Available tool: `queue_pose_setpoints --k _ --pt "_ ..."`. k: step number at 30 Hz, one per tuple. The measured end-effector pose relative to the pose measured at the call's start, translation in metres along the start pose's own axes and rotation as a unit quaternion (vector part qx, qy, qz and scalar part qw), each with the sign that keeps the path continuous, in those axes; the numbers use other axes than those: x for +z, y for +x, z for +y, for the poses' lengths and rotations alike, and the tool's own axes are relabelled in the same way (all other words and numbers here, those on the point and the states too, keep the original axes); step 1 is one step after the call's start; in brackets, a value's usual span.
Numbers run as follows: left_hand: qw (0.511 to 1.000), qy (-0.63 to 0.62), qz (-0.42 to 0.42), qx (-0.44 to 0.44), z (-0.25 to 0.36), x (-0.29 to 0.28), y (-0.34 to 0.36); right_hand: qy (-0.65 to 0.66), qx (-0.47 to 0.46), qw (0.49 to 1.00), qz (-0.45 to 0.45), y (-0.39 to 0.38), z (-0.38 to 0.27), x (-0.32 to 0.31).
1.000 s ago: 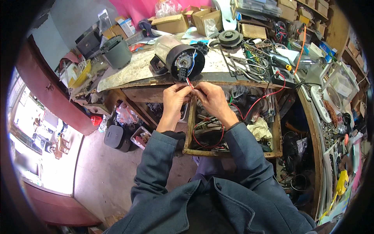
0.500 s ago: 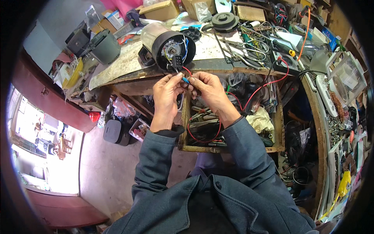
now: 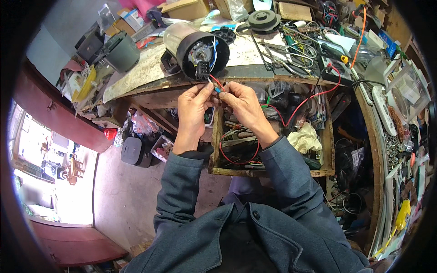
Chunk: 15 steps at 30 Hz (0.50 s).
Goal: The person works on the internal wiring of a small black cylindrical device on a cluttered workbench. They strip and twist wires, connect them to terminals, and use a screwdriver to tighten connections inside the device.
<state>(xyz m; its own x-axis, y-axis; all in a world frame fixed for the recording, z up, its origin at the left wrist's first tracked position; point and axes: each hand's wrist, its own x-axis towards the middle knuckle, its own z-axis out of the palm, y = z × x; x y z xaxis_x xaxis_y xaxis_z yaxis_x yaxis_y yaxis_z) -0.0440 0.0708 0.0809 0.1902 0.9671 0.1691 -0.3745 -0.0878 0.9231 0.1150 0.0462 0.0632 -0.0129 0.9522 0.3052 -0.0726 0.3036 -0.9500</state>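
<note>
Red lead (image 3: 217,82) extends from the open end of the appliance body (image 3: 181,54), which lies sideways on the workbench (image 3: 136,81). At the bench edge, the person's left hand (image 3: 193,108) pinches a pale lead (image 3: 210,79); the right hand (image 3: 244,103) pinches a small blue piece (image 3: 217,90) just beside it. Below: open wooden drawer (image 3: 236,172).

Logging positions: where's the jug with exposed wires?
In the head view, the jug lies on the bench, upper left of centre, between the grey container and round dark disc.
</note>
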Motion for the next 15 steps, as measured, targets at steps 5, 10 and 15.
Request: queue_pose_setpoints --k 5,10,15 --pt "1.0 0.015 -0.02 0.001 -0.0006 0.0004 -0.0004 -0.03 -0.03 0.999 0.03 0.0026 0.0037 -0.0018" --pt "0.999 0.043 -0.012 0.016 -0.0006 0.0051 -0.0032 0.0 -0.031 0.999 0.018 0.0028 0.0051 -0.0022" --pt "0.994 0.101 -0.029 0.027 0.0054 -0.0013 -0.0018 0.034 -0.005 0.999 -0.008 0.0029 0.0036 -0.0022"
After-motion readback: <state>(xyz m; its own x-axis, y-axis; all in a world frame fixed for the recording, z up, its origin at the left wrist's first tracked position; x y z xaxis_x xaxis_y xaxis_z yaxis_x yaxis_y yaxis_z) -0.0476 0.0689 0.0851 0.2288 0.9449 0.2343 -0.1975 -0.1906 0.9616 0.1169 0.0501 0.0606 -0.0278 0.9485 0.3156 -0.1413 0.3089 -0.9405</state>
